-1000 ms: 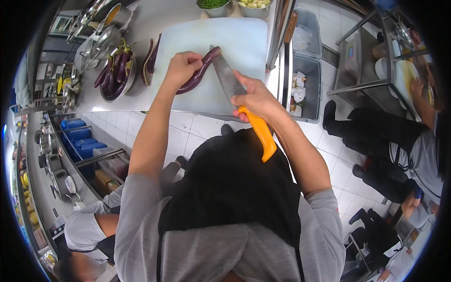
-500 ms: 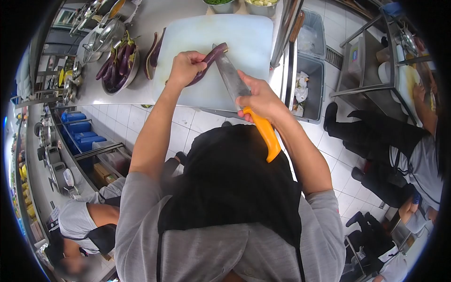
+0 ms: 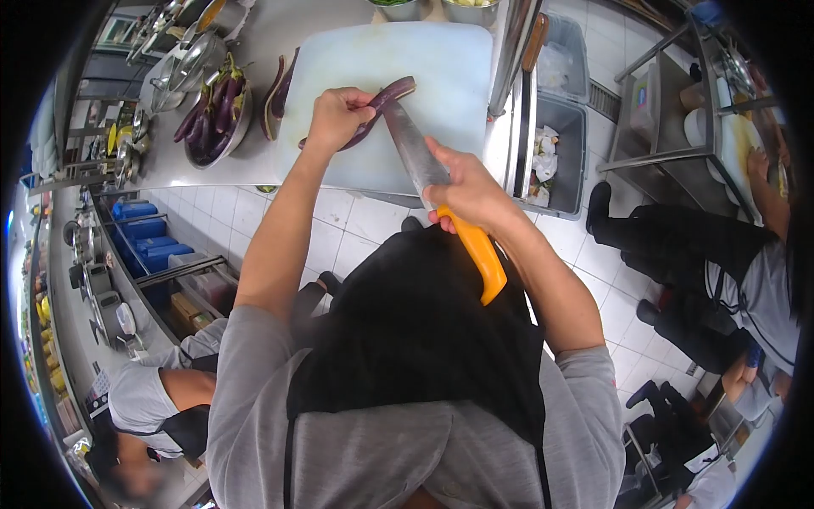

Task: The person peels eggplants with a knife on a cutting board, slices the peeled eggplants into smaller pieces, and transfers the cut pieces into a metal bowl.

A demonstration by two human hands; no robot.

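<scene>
A purple eggplant lies slantwise on the white cutting board, and pale flesh shows along its upper end. My left hand pinches it near the middle. In my right hand is a large knife with a yellow handle; its blade tip meets the eggplant just right of my left fingers. Left of the board lie long cut eggplant pieces. Farther left, a metal bowl holds several whole eggplants.
Bowls of green vegetables and pale pieces stand beyond the board. Metal pans are at the upper left. A grey bin with waste is right of the table. Co-workers are at the right and lower left.
The knife has drawn back toward me, its tip now lower along the eggplant. A slit with pale flesh has appeared at the eggplant's upper end. The view has shifted slightly.
</scene>
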